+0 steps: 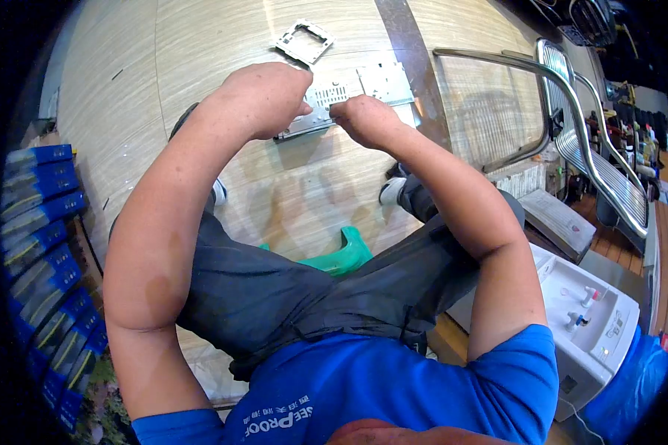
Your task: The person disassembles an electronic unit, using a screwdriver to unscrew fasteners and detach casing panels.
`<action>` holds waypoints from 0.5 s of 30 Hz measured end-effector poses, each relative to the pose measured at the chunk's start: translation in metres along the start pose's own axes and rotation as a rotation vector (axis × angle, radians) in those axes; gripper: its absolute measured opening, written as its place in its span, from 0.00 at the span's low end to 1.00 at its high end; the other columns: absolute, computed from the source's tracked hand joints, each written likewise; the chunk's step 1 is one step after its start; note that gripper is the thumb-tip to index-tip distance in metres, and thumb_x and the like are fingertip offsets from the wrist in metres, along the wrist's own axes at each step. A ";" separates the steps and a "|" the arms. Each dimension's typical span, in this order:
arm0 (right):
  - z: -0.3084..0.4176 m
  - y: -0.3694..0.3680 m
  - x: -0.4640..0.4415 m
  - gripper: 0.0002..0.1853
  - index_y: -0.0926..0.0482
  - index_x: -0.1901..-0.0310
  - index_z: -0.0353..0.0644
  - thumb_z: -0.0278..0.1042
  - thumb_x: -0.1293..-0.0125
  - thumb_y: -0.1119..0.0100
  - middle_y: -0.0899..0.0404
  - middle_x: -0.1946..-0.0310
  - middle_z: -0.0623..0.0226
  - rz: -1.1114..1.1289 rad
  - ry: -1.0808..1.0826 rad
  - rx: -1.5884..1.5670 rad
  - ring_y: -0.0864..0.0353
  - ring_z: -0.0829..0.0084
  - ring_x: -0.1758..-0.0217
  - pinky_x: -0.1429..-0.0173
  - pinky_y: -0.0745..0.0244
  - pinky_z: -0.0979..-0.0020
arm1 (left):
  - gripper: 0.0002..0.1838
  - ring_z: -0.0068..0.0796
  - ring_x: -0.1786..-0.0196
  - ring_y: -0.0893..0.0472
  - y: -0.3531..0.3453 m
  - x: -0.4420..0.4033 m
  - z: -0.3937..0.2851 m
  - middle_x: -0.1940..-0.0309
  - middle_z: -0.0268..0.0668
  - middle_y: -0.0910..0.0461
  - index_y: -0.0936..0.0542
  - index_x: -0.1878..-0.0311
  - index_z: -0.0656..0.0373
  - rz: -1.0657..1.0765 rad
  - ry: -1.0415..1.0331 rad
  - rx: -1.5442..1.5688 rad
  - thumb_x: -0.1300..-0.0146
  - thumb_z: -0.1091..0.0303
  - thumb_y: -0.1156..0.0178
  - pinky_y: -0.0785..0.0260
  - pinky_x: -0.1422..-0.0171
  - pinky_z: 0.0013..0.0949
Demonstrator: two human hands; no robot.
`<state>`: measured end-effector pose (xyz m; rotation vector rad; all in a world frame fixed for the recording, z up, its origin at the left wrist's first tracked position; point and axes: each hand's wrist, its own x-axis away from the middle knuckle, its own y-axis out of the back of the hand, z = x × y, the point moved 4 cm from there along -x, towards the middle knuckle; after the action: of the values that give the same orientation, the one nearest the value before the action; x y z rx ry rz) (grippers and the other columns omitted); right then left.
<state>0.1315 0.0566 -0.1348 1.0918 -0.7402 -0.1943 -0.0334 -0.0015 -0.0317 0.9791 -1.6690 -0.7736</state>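
A flat silver metal housing (332, 94) with rows of vent slots lies on the floor in front of me. My left hand (271, 100) is curled over its left end, fingers closed against the metal and partly hidden behind the hand. At its near edge my right hand (367, 120) has thumb and fingers pressed together; whatever is between them is too small to make out. A flat metal plate (386, 81) with small holes extends to the right of the housing. Beyond my left hand lies a pale, square, open frame (304, 42).
A green plastic stool (338, 259) is between my legs. Blue boxes (48, 245) are stacked at the left. To the right stand a chrome-framed metal chair (571, 126) and a white water dispenser (583, 311), with a flat carton (557, 222) between them.
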 end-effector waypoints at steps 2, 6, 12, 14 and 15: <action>-0.003 -0.003 -0.003 0.11 0.15 0.52 0.44 0.36 0.29 0.45 0.14 0.59 0.51 0.000 0.021 -0.001 0.15 0.49 0.52 0.47 0.20 0.52 | 0.17 0.51 0.47 0.17 0.000 0.000 0.000 0.55 0.49 0.16 0.20 0.48 0.59 -0.002 -0.011 0.002 0.32 0.57 0.37 0.25 0.43 0.51; -0.005 -0.010 -0.004 0.12 0.15 0.50 0.44 0.35 0.29 0.45 0.14 0.59 0.49 -0.057 0.100 -0.028 0.15 0.49 0.52 0.48 0.20 0.51 | 0.17 0.51 0.47 0.17 0.001 0.001 0.000 0.54 0.49 0.16 0.20 0.47 0.59 0.001 -0.004 -0.004 0.32 0.57 0.37 0.25 0.43 0.51; -0.001 -0.003 -0.002 0.12 0.15 0.55 0.42 0.38 0.29 0.45 0.14 0.61 0.50 0.050 -0.009 0.051 0.15 0.48 0.54 0.48 0.20 0.50 | 0.18 0.51 0.47 0.17 -0.002 -0.001 0.001 0.54 0.49 0.16 0.20 0.47 0.59 -0.012 -0.005 0.000 0.32 0.57 0.36 0.25 0.43 0.51; -0.002 -0.002 -0.002 0.13 0.15 0.56 0.41 0.39 0.29 0.45 0.14 0.61 0.50 0.050 -0.021 0.045 0.15 0.48 0.54 0.48 0.20 0.50 | 0.18 0.52 0.47 0.17 -0.002 -0.001 0.001 0.54 0.50 0.16 0.20 0.47 0.59 -0.012 -0.009 -0.001 0.32 0.57 0.36 0.25 0.42 0.51; -0.002 -0.002 -0.002 0.13 0.16 0.58 0.41 0.41 0.29 0.45 0.14 0.61 0.50 0.049 -0.033 0.040 0.15 0.48 0.55 0.48 0.20 0.50 | 0.18 0.51 0.47 0.17 -0.002 -0.001 0.001 0.54 0.50 0.16 0.20 0.47 0.59 -0.012 -0.012 -0.005 0.32 0.57 0.36 0.25 0.43 0.51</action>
<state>0.1318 0.0584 -0.1381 1.1090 -0.8025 -0.1564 -0.0337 -0.0014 -0.0343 0.9835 -1.6728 -0.7924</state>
